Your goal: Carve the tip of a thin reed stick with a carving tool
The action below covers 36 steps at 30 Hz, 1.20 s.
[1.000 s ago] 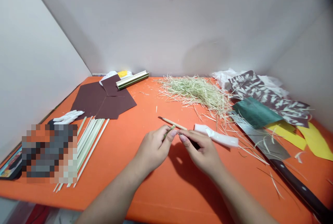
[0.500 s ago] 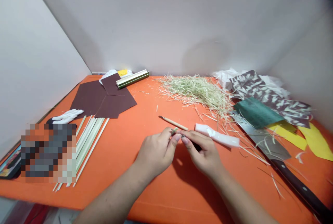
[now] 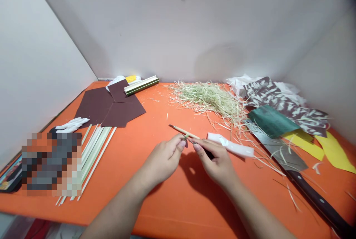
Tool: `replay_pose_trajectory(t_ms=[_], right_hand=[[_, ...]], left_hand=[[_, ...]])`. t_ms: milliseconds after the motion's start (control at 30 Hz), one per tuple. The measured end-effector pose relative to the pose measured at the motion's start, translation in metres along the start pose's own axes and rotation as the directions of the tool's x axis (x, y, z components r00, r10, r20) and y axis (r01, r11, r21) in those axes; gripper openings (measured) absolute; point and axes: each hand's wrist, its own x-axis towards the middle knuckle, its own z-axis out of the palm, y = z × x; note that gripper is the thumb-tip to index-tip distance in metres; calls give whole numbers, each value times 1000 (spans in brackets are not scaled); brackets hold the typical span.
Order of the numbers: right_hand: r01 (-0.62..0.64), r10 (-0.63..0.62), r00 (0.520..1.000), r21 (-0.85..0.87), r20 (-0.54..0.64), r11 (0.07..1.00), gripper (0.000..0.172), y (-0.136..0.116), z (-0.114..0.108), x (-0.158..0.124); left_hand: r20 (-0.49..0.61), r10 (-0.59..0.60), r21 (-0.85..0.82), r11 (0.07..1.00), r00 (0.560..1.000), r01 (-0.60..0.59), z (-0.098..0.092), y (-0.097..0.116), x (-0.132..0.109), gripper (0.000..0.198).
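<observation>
Over the middle of the table, my left hand (image 3: 167, 155) is closed, pinching a small pale green piece of bamboo (image 3: 187, 135) between thumb and fingers. My right hand (image 3: 215, 159) is wrapped round a small knife with a dark handle (image 3: 208, 153). Its thin blade points left and meets the bamboo piece at my left fingertips; my fingers hide part of both. Just beyond my hands lies a slim wooden-handled tool (image 3: 183, 130) with a dark tip. Right of it rests a white foam strip (image 3: 235, 147).
A heap of bamboo shavings (image 3: 208, 100) spreads at the back. A large cleaver (image 3: 280, 150) lies at right, by green sandpaper (image 3: 274, 120) and yellow sheets (image 3: 333, 152). Brown sheets (image 3: 97, 102), a split bamboo length (image 3: 141, 85), bamboo strips (image 3: 97, 150) and a white glove (image 3: 72, 124) are at left.
My hands have drawn slightly apart, the left one shifting a little left. More of the knife blade and the bamboo piece now shows between them.
</observation>
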Motion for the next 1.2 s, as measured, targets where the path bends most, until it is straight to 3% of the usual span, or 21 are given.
replay_pose_trajectory(t_ms=[400, 767, 833, 900, 967, 1200], right_hand=[[47, -46, 999, 34, -21, 998, 19, -4, 2, 1], [-36, 35, 999, 22, 13, 999, 26, -2, -4, -1], [-86, 86, 996, -19, 15, 996, 27, 4, -6, 1], [-141, 140, 990, -44, -16, 989, 30, 11, -9, 5], [-176, 174, 983, -38, -57, 984, 37, 18, -10, 8], [-219, 218, 970, 1, -110, 976, 46, 21, -9, 10]], left_hand=[[53, 23, 153, 988, 998, -31, 12, 5, 1, 33], [-21, 46, -174, 984, 999, -49, 12, 2, -1, 35], [-102, -16, -320, 947, 995, -18, 1, 2, -3, 37], [-191, -154, -523, 852, 969, 32, -12, 3, -4, 40], [-240, -220, -604, 797, 945, 32, -22, 4, -4, 43], [-103, -191, -638, 766, 976, 82, -15, 1, 4, 47]])
